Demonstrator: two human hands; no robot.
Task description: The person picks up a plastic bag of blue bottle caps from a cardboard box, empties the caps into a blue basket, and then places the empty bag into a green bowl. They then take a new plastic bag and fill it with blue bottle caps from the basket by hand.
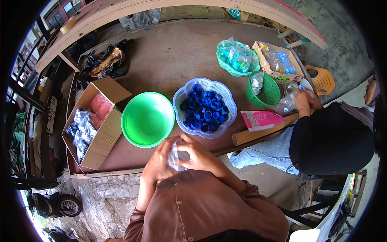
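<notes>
Close to my chest, at the table's near edge, a crumpled clear plastic bag (174,155) is held between both hands. My left hand (159,158) is closed round its left side. From the right, the fingers of my right hand (196,151) curl onto the same bag. Just beyond my hands stands a bright green basin (148,117) with nothing in it. To its right, a lavender plastic basket (224,90) holds many dark blue bottle caps (206,108).
A cardboard box (100,141) with bagged red and blue items stands left. A co-worker's hands (305,101) hold a clear bag at right. Near them are a green basket (269,89), teal basket (242,73), shallow carton (278,60), pink packet (264,120) and cardboard tube (258,132).
</notes>
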